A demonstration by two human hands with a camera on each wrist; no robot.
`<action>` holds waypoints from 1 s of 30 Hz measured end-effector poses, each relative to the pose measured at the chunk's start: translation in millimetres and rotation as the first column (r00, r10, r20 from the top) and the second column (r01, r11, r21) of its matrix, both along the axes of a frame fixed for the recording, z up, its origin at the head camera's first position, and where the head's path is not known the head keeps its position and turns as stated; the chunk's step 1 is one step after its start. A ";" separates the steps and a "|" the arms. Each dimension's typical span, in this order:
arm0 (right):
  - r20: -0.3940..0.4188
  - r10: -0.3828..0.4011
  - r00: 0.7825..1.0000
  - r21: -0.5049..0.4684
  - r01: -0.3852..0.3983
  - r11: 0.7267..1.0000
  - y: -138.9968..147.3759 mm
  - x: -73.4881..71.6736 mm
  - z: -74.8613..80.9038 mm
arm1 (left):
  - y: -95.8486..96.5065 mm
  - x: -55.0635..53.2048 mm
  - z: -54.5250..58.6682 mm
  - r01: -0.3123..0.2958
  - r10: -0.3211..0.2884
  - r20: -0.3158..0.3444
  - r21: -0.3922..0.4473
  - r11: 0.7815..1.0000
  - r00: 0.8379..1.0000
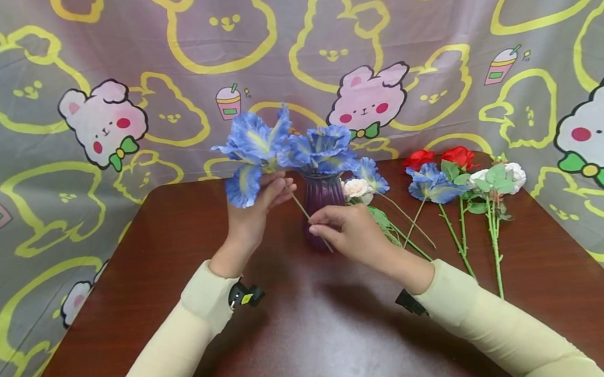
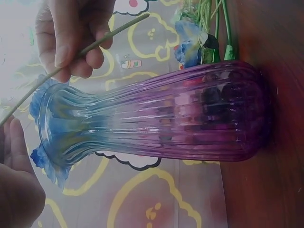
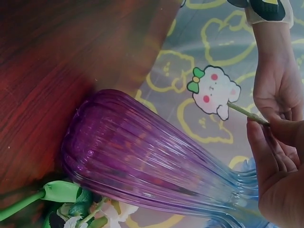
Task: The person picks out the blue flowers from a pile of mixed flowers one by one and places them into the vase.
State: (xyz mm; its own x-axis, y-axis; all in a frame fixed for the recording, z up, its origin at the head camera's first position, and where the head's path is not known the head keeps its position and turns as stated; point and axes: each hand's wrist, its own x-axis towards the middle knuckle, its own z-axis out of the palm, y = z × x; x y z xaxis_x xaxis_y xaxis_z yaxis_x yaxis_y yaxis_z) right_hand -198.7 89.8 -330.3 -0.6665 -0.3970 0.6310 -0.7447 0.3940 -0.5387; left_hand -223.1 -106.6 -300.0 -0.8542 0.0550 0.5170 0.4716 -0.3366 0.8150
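A blue artificial iris with yellow streaks is held between both hands, its thin stem slanting in front of the vase neck. My left hand grips the stem just under the bloom. Lower down, the right hand pinches the same stem between thumb and fingers, with the stem's end poking out beyond them. Behind the hands stands a ribbed glass vase, purple at the base and bluish toward its flared mouth. Other blue blooms sit at the vase mouth.
Right of the vase, several artificial flowers lie on the brown table: a blue iris, red roses, white flowers and a pale pink flower. A cartoon-printed curtain hangs behind and beside the table.
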 end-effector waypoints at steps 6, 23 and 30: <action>0.041 -0.007 0.999 -0.004 0.007 1.000 4.1 -2.3 3.2 | -3.6 -2.3 2.7 -0.010 0.010 -0.023 0.016 1.000 1.000; -0.014 -0.273 0.962 0.022 0.273 0.962 32.9 -17.0 9.1 | -33.1 -17.4 19.5 -0.092 0.098 -0.070 0.079 0.993 0.993; 0.035 -0.330 0.943 0.021 0.329 0.944 38.3 -27.7 6.3 | -42.0 -24.6 27.6 -0.140 0.151 -0.106 0.105 0.985 0.983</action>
